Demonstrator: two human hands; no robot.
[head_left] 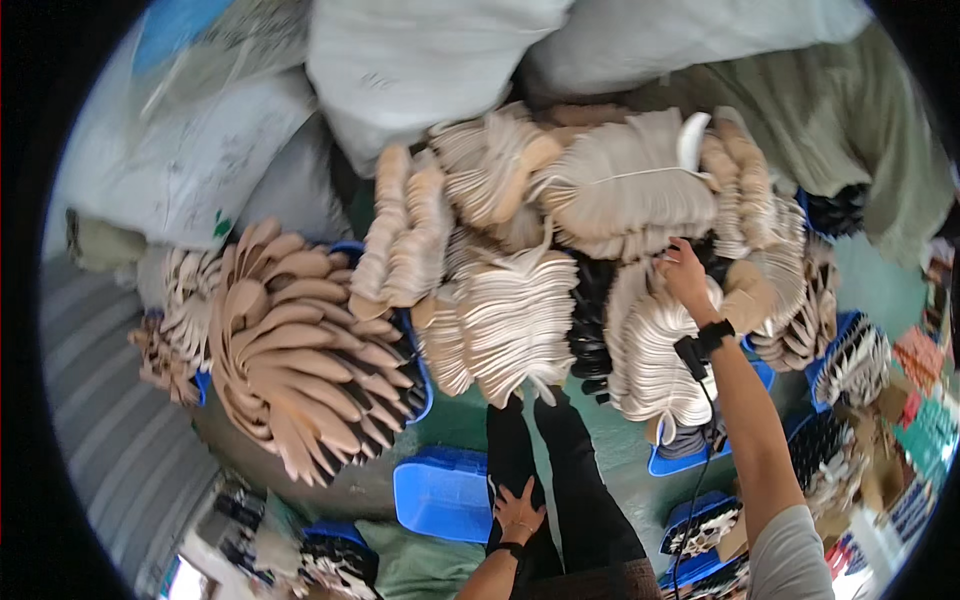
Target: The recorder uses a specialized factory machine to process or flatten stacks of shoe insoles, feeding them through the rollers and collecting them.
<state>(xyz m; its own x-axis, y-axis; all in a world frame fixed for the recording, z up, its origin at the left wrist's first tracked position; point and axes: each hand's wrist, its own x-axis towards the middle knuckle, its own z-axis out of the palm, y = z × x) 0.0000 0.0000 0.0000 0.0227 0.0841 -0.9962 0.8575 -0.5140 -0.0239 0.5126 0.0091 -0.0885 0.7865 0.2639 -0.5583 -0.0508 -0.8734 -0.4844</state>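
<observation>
At the bottom of the frame, the left hand [519, 513] lies with fingers spread on a dark-trousered leg [512, 450], holding nothing. Just left of it sits a blue bin [441, 497]. The right hand [683, 268], right of centre, reaches to the upper end of a pale insole stack [655, 345]; its fingers are curled, but whether they grip a piece I cannot tell.

That stack leans in a loose, overlapping row, so a tug at one end could spill its lower pieces toward the floor. The black cable [704, 470] hanging below the right wrist might also snag on them.

The stack rises over a blue tray [668, 466], with black pieces [590, 320] along its left side; what bears it farther back is hidden. The floor [460, 425] is green. A fanned beige pile [290, 350] fills the left, and a tied bundle [625, 200] lies above centre. Beyond, pale sacks [420, 70] crowd the top edge, olive cloth [820, 110] drapes the upper right, and a ribbed grey panel [110, 370] curves along the left rim.
</observation>
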